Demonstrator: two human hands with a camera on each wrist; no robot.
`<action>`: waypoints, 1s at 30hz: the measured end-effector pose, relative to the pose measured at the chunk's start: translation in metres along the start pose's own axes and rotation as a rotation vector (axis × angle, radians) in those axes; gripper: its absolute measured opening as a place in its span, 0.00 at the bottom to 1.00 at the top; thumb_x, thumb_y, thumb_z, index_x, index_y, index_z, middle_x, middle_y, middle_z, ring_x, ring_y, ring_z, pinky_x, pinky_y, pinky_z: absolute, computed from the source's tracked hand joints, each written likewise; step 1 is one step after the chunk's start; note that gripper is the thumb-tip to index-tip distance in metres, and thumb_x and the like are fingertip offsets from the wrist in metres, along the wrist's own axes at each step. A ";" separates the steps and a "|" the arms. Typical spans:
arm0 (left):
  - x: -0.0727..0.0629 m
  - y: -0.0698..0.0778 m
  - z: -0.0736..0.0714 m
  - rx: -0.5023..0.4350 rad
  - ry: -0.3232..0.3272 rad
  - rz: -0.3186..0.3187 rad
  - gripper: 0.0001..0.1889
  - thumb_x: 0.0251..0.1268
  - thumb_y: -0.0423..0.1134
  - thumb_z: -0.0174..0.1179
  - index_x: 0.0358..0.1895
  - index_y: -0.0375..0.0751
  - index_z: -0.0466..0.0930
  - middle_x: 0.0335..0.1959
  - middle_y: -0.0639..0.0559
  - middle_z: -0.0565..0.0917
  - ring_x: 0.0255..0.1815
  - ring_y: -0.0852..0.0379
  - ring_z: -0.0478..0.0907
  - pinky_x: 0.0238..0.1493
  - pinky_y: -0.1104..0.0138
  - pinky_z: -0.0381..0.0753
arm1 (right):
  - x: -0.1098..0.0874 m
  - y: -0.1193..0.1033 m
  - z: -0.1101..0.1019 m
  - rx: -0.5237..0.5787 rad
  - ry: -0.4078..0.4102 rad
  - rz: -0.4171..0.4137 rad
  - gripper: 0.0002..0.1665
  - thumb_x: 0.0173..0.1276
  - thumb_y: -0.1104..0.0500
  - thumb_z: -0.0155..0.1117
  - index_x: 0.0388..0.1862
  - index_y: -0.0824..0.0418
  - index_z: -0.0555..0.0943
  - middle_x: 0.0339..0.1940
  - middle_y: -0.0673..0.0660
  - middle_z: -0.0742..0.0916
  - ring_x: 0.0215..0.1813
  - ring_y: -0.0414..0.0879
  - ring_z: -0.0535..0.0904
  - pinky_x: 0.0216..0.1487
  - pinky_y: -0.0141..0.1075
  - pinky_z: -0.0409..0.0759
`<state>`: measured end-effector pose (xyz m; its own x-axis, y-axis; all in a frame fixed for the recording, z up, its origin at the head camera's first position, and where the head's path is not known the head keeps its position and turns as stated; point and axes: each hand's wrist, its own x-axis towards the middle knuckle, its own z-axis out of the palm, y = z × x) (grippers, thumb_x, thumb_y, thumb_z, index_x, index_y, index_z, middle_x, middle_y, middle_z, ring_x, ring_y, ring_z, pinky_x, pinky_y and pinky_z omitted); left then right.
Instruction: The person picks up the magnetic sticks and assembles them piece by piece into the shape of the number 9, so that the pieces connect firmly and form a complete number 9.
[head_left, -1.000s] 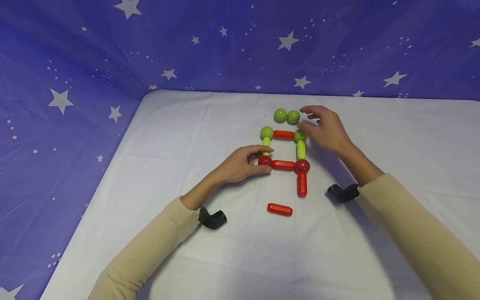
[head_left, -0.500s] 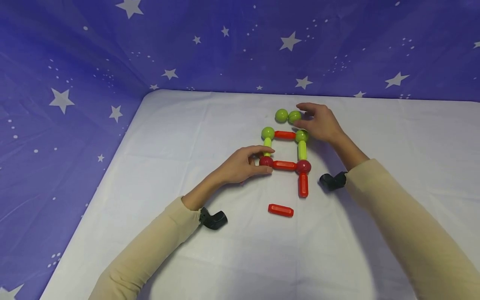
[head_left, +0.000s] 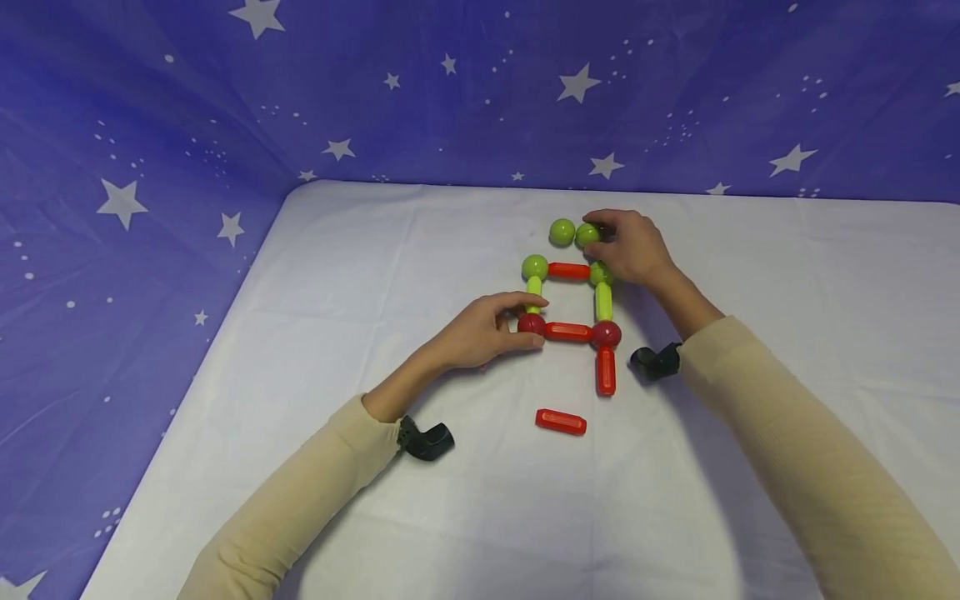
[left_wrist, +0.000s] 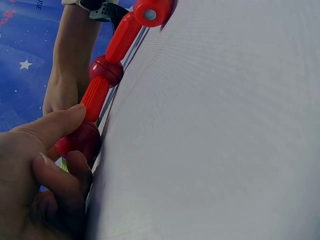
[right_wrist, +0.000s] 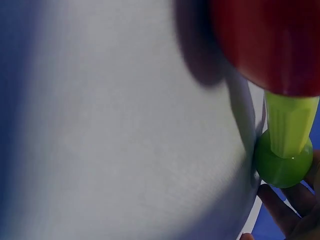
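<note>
Magnetic sticks and balls form a square on the table. Its near corners are a left red ball point(head_left: 531, 323) and a right red ball point(head_left: 606, 334); its far corners are green balls point(head_left: 535, 267). Red sticks point(head_left: 568, 271) and yellow-green sticks point(head_left: 603, 302) join them. My left hand point(head_left: 478, 333) holds the left red ball, its thumb against the adjoining red stick point(left_wrist: 96, 97) in the left wrist view. Beyond the square, my right hand point(head_left: 633, 248) pinches the right one of two loose green balls point(head_left: 588, 235) between thumb and fingers; its other fingers are mostly hidden.
Another loose green ball point(head_left: 562, 232) sits just left of the pinched one. A red stick point(head_left: 606, 372) extends toward me from the right red ball. Nearer lies a loose red stick point(head_left: 561, 422). A blue star-patterned cloth point(head_left: 465, 92) hangs behind the white table point(head_left: 480, 517).
My right hand has moved left, and its thumb and fingers have come around the right loose green ball. My left hand has stayed at the left red ball.
</note>
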<state>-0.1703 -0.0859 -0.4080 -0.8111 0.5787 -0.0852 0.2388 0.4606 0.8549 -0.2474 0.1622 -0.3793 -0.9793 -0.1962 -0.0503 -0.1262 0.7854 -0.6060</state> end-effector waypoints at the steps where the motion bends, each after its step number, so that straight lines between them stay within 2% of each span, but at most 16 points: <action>1: 0.000 0.000 0.000 -0.001 -0.001 0.001 0.27 0.61 0.46 0.70 0.64 0.50 0.77 0.47 0.54 0.77 0.26 0.55 0.69 0.28 0.65 0.67 | 0.000 0.000 0.000 -0.006 0.001 0.001 0.28 0.69 0.65 0.62 0.67 0.67 0.73 0.60 0.68 0.79 0.61 0.62 0.73 0.66 0.55 0.64; 13: -0.001 0.001 -0.001 0.008 -0.010 -0.009 0.27 0.61 0.45 0.70 0.64 0.50 0.77 0.47 0.54 0.77 0.26 0.55 0.68 0.29 0.66 0.67 | 0.000 0.003 0.000 -0.002 0.046 0.015 0.26 0.68 0.65 0.63 0.65 0.67 0.75 0.59 0.67 0.81 0.60 0.61 0.75 0.65 0.54 0.66; 22: -0.001 0.001 -0.001 0.015 -0.006 -0.011 0.27 0.61 0.45 0.70 0.64 0.50 0.77 0.47 0.55 0.77 0.25 0.55 0.69 0.28 0.66 0.67 | -0.003 0.005 -0.001 0.057 0.047 0.031 0.26 0.69 0.64 0.64 0.65 0.65 0.75 0.60 0.66 0.81 0.60 0.61 0.76 0.63 0.53 0.69; 30: 0.000 0.000 -0.001 0.013 -0.009 0.000 0.27 0.61 0.46 0.70 0.64 0.50 0.77 0.47 0.54 0.77 0.24 0.55 0.68 0.28 0.65 0.67 | -0.009 0.009 -0.002 0.081 0.087 0.019 0.25 0.68 0.62 0.65 0.63 0.66 0.76 0.60 0.66 0.79 0.59 0.62 0.77 0.60 0.52 0.73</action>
<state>-0.1710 -0.0867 -0.4079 -0.8064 0.5845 -0.0898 0.2460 0.4696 0.8479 -0.2400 0.1721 -0.3825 -0.9918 -0.1277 0.0044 -0.0980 0.7376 -0.6681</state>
